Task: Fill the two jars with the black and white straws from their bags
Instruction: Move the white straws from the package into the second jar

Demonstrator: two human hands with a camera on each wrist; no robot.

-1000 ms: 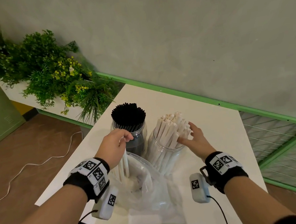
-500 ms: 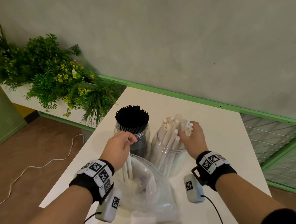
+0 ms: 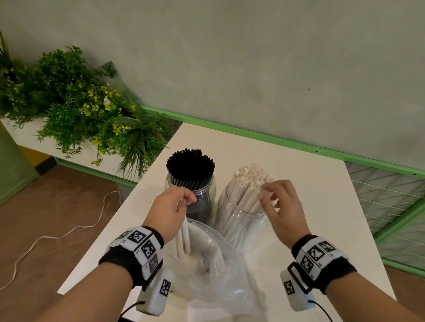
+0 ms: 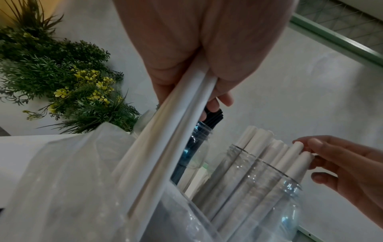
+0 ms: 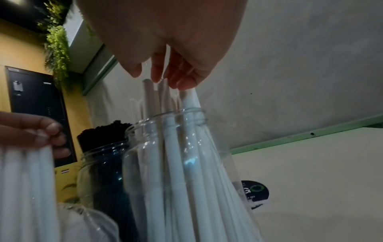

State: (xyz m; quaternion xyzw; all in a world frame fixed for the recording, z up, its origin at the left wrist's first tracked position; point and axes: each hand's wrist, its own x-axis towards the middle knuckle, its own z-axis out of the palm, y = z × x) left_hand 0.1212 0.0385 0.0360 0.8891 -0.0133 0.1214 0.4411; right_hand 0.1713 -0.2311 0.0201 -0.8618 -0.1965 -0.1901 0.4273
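Two clear jars stand side by side on the white table (image 3: 300, 191). The left jar (image 3: 202, 200) is packed with black straws (image 3: 189, 163). The right jar (image 3: 240, 223) holds leaning white straws (image 3: 249, 180). My left hand (image 3: 187, 198) grips a small bunch of white straws (image 3: 184, 239) that stand upright in a clear plastic bag (image 3: 217, 272) in front of the jars. That grip (image 4: 207, 73) shows close up in the left wrist view. My right hand (image 3: 269, 194) hovers at the white jar's mouth, its loose fingertips (image 5: 184, 85) touching the straw tops.
Green plants with yellow flowers (image 3: 76, 109) fill a planter left of the table. A green rail (image 3: 282, 141) runs along the grey wall behind, with wire mesh (image 3: 405, 207) to the right. A white cable (image 3: 57, 235) lies on the brown floor. A round black sticker (image 5: 257, 191) is on the tabletop.
My right hand went from the straws' right side to over their tops, then drew back to the near side with fingers loosened. My left hand kept hold of the straws in the bag.
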